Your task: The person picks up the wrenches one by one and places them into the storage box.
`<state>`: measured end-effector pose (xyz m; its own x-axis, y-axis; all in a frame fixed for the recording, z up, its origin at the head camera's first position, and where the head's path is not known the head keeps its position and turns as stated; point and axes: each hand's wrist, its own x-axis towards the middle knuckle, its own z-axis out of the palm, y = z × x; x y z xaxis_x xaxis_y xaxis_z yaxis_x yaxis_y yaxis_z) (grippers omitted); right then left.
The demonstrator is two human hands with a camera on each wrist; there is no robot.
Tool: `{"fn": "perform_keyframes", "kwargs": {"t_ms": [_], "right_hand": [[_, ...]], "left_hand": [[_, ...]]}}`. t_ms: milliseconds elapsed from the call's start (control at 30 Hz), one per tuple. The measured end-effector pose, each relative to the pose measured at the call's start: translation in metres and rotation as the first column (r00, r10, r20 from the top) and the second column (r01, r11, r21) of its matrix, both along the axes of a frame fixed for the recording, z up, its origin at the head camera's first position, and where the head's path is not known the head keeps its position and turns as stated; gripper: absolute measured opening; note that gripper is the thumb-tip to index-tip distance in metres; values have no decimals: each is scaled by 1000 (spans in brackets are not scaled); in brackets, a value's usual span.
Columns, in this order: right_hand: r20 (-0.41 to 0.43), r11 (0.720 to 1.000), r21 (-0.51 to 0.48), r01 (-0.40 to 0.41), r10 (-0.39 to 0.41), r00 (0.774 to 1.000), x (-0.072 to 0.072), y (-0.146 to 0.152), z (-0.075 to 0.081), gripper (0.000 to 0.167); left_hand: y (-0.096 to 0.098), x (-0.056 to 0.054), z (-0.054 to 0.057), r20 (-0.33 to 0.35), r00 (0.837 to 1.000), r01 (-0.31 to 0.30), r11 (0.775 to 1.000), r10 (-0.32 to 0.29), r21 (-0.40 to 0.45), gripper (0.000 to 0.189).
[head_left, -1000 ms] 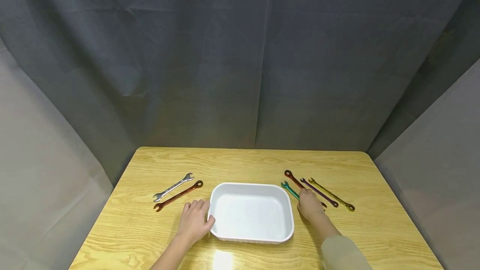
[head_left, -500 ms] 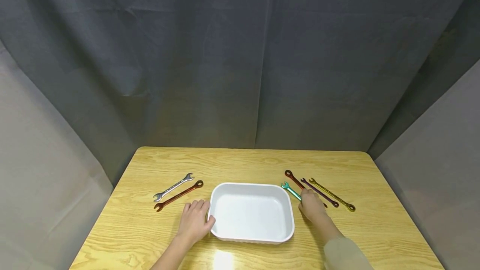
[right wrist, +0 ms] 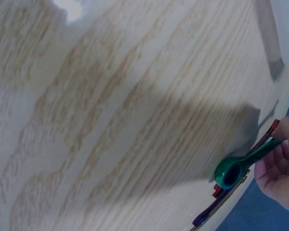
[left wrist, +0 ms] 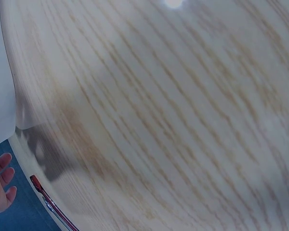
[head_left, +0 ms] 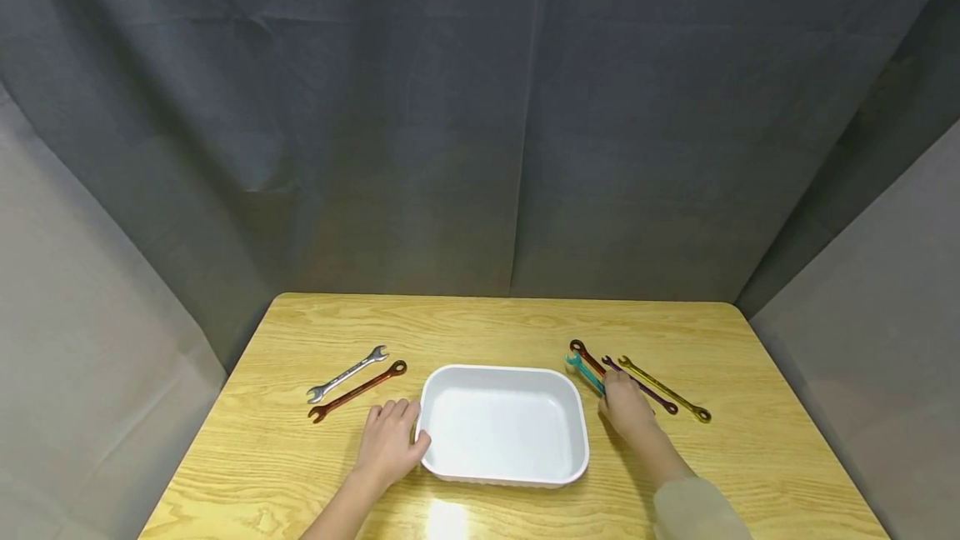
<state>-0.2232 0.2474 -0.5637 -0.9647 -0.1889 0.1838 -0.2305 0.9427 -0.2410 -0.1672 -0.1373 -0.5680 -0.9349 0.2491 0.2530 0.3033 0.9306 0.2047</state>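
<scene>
In the head view, my right hand (head_left: 628,411) grips a green wrench (head_left: 587,374) by its middle, the open end pointing up-left. The right wrist view shows its ring end (right wrist: 221,171) lifted over the other wrenches, with finger and thumb around the shank. A red-orange wrench (head_left: 577,347) lies partly hidden beneath that hand, and a purple wrench (head_left: 664,402) lies beside it. My left hand (head_left: 388,440) rests at the left rim of a white tray (head_left: 502,432), thumb over the rim and fingers loosely extended outside it.
A yellow wrench (head_left: 675,395) lies outermost on the right. Left of the tray lie a silver wrench (head_left: 347,374) and another red-orange wrench (head_left: 360,392). The wooden table (head_left: 465,323) ends at the back before a grey curtain (head_left: 405,190).
The green wrench has risen off the table in my right hand and shifted slightly up and right, now overlapping the red-orange one. The left hand and tray have stayed put.
</scene>
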Motion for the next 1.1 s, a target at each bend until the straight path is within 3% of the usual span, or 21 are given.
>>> {"fn": "perform_keyframes", "kwargs": {"t_ms": [500, 1100], "right_hand": [[-92, 998, -48, -42, 38, 995, 0, -1, 8, 17], [-14, 995, -98, 7, -9, 1000, -1, -3, 27, 20]], "left_hand": [[0, 0, 0, -6, 1000, -4, 1000, 4, -10, 40], [0, 0, 1, -4, 1000, -2, 1000, 2, -16, 38]]}}
